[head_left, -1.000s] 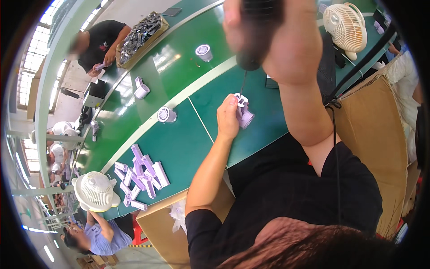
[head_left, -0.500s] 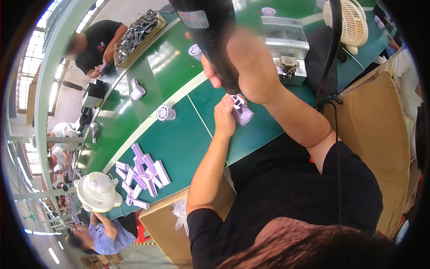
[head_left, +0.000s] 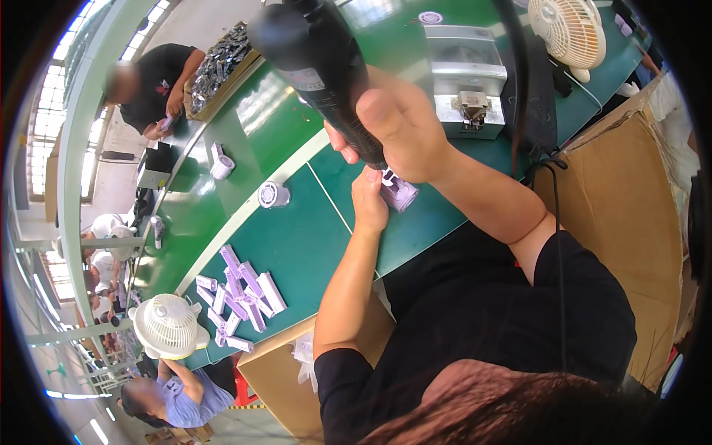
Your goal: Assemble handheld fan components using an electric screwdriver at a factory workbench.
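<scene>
My right hand point(head_left: 400, 126) is wrapped round a black electric screwdriver point(head_left: 337, 96), held tilted with its tip down. Below it, my left hand point(head_left: 368, 200) grips a lilac plastic housing point(head_left: 400, 194) with a white part at its top. The screwdriver's lower end is at the housing; its bit and the exact contact are hidden. To the left on the green mat, several lilac handle pieces point(head_left: 241, 293) lie in a loose pile. A lilac round housing point(head_left: 273, 194) stands between that pile and my hands.
A metal machine point(head_left: 466, 81) stands behind my right hand, near a cream fan point(head_left: 567, 33). A white fan point(head_left: 165, 326) is at the left table edge. Cardboard boxes point(head_left: 615, 237) flank me. Across the bench, a person point(head_left: 152, 85) works beside a tray of metal parts point(head_left: 221, 70).
The screwdriver's upper end has tilted left, and its lower end has dropped slightly with my right hand. My left hand still holds the housing. The whole view has shifted slightly.
</scene>
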{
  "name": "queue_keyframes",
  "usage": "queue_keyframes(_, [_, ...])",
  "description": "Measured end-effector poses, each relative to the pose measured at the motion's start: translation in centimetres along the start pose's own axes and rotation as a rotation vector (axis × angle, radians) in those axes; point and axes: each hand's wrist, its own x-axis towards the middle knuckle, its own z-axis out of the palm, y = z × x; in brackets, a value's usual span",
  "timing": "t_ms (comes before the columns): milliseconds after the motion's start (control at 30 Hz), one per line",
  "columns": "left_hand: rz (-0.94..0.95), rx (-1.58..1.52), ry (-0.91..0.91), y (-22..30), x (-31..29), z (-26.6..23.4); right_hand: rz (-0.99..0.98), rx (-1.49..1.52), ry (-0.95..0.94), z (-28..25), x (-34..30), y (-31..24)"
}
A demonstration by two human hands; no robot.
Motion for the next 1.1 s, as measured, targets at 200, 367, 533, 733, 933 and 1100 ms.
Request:
queue_keyframes(200, [0.03,0.003,0.054,-0.2,0.2,0.3,-0.025,-0.003,-0.003,-0.3,-0.3,0.5])
queue_keyframes(367, [-0.041,-0.028,-0.043,0.4,0.3,-0.1,0.026,-0.049,0.019,0.3,1.1,-1.1])
queue_keyframes(533, [0.018,0.022,-0.105,1.1,0.8,0.1,0.201,-0.093,0.108,0.6,2.9,-1.6])
queue_keyframes(733, [0.326,0.142,0.239,1.5,-0.4,1.4,0.256,-0.021,0.241,0.8,3.4,-1.1])
queue_keyframes(933, [0.387,0.672,0.39,3.7,-5.5,2.0,0.281,0.125,0.393,-0.4,3.6,-1.4])
queue_keyframes(1100, [0.368,0.759,0.4,4.3,-6.4,3.4,0.312,0.174,0.438,0.2,4.0,-1.1])
